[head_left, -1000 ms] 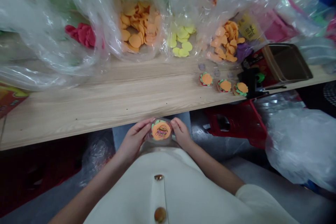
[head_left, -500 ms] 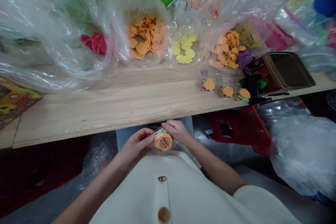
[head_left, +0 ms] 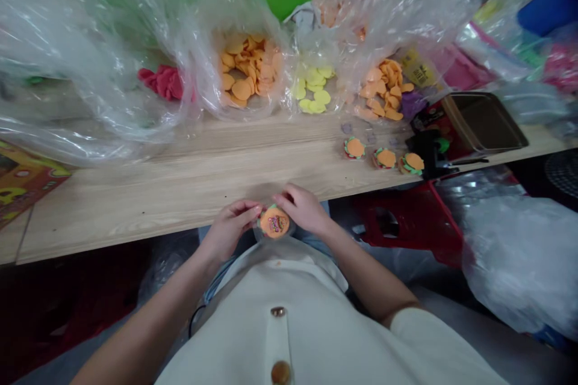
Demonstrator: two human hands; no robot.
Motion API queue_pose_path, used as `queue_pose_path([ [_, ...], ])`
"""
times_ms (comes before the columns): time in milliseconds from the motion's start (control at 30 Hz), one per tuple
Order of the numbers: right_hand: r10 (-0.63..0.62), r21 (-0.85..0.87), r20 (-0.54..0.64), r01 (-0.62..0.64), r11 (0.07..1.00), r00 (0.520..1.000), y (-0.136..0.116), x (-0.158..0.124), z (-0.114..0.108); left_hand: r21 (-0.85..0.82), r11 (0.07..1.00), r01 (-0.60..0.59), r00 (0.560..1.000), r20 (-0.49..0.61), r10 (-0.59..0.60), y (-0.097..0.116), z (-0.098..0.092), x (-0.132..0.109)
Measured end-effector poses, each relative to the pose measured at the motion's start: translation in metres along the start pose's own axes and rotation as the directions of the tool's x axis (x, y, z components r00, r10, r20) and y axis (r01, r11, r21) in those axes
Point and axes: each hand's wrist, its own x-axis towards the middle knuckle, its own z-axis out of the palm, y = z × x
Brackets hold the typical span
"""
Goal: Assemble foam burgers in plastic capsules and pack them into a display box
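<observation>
Between my two hands, at the table's front edge, is a small toy burger (head_left: 274, 222) in clear plastic, with a round orange top that carries a printed picture. My left hand (head_left: 232, 225) pinches its left side with thumb and forefinger. My right hand (head_left: 304, 209) has its fingers closed at the upper right of the same burger. Farther right on the wooden table (head_left: 189, 186), three more toy burgers stand in a row: a left one (head_left: 354, 148), a middle one (head_left: 385, 158) and a right one (head_left: 412, 163), each with an orange top and green frill.
Along the back lie plastic bags with red pieces (head_left: 165, 83), orange discs (head_left: 244, 87), yellow discs (head_left: 315, 93) and more orange pieces (head_left: 385, 89). A brown-rimmed container (head_left: 487, 123) stands at right, above a red stool (head_left: 406, 222). A printed box (head_left: 27, 183) lies at left.
Both hands have moved up and slightly left with the toy burger, toward the table edge. The burger has turned a little. The view has shifted slightly.
</observation>
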Motion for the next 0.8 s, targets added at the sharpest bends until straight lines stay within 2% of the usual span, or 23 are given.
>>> queue_pose_path([
  [100,-0.04,-0.029,0.124,0.044,0.999,0.991,-0.007,0.018,-0.006,0.082,0.996,-0.03,0.998,0.058,0.025,0.009,0.001,0.009],
  [167,-0.08,-0.009,0.153,0.083,0.997,0.985,-0.005,0.028,-0.003,0.071,0.997,-0.02,0.997,0.069,0.015,0.015,0.004,0.014],
  [233,-0.076,0.027,0.129,0.073,0.997,0.989,0.002,0.035,0.004,0.041,0.999,0.008,0.997,0.072,-0.011,0.023,0.008,0.019],
  [333,-0.022,0.089,0.03,0.019,0.996,0.999,0.011,0.038,0.009,0.076,0.996,0.038,0.996,0.072,-0.044,0.035,0.013,0.026],
  [400,-0.055,0.104,-0.021,0.057,0.993,0.998,0.014,0.036,0.006,0.136,0.991,0.02,0.996,0.085,-0.031,0.041,0.016,0.03],
  [467,-0.134,0.131,-0.007,0.134,0.982,0.991,0.013,0.032,-0.001,0.169,0.986,0.009,0.993,0.118,-0.029,0.043,0.017,0.032],
  [533,-0.194,0.251,0.088,0.167,0.954,0.977,0.013,0.027,-0.008,0.154,0.987,0.041,0.987,0.148,-0.064,0.041,0.018,0.032],
  [600,-0.176,0.437,0.215,0.066,0.897,0.961,0.015,0.019,-0.008,0.103,0.99,0.093,0.981,0.158,-0.108,0.034,0.017,0.032],
  [700,-0.056,0.586,0.418,-0.222,0.779,0.907,0.022,0.004,0.003,0.04,0.984,0.174,0.969,0.173,-0.178,0.021,0.016,0.031],
  [767,0.011,0.619,0.479,-0.346,0.705,0.878,0.027,-0.004,0.015,0.025,0.973,0.229,0.954,0.194,-0.23,0.017,0.014,0.032],
  [800,0.031,0.643,0.474,-0.37,0.67,0.88,0.028,-0.008,0.02,0.021,0.97,0.243,0.95,0.2,-0.242,0.017,0.012,0.032],
])
